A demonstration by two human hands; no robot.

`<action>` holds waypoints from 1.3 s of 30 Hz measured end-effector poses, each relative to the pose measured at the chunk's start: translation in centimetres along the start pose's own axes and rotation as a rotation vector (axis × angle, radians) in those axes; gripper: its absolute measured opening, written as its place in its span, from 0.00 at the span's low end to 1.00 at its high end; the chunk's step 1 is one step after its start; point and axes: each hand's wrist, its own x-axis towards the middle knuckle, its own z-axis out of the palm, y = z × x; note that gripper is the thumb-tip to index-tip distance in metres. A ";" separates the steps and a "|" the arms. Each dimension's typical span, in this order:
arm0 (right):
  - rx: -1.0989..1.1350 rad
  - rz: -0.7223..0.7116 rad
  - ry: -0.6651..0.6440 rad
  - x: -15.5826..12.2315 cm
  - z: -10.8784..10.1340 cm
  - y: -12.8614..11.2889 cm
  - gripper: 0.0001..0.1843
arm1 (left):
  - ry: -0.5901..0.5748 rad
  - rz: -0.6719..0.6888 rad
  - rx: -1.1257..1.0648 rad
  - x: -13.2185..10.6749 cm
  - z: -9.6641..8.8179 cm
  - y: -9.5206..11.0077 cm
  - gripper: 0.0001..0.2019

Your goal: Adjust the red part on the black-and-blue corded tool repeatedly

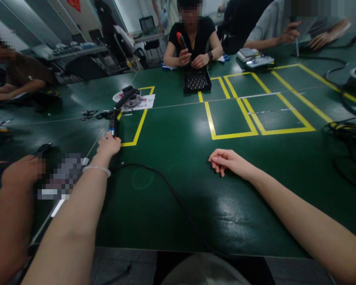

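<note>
My left hand (108, 145) reaches forward over the green table (184, 198), its fingers closed round the near end of a black tool handle (113, 126) that lies pointing away from me. A pale bangle sits on that wrist. A black cable (166, 186) runs from near this hand back to the table's front edge. My right hand (224, 159) rests on the table to the right, fingers loosely curled, with nothing in it.
Yellow tape boxes (255, 107) mark the tabletop. A white plate with dark parts (130, 97) lies beyond the tool. Across the table a person holds a red-tipped tool (181, 39) over a black tray (196, 80). Another person's hand (20, 172) is at my left. Cables (348, 130) lie right.
</note>
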 end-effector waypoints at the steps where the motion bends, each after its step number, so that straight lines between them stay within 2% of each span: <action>1: -0.001 -0.002 0.000 0.0 0.0 0.0 0.17 | 0.025 -0.004 0.003 -0.2 0.3 0.2 0.30; 7: 0.004 -0.008 0.018 0.0 0.2 -0.1 0.16 | 0.149 -0.003 0.017 -1.6 1.2 0.9 0.37; 11: -0.003 -0.011 0.024 0.0 0.3 -0.2 0.16 | 0.202 -0.029 -0.006 -1.8 1.1 1.0 0.30; 20: -0.015 -0.020 0.039 0.1 0.5 -0.1 0.16 | 0.184 -0.107 -0.058 -1.6 0.3 0.9 0.25; 27: -0.025 -0.023 0.036 0.0 0.6 -0.1 0.16 | 0.207 -0.080 -0.054 -3.3 0.5 1.9 0.25; 32: -0.039 -0.020 0.044 0.1 0.6 -0.1 0.16 | 0.197 0.024 -0.043 -6.8 0.6 3.8 0.25; 39: -0.096 -0.038 0.082 0.0 1.0 -0.4 0.16 | 0.136 0.275 0.012 -14.8 -0.8 8.8 0.27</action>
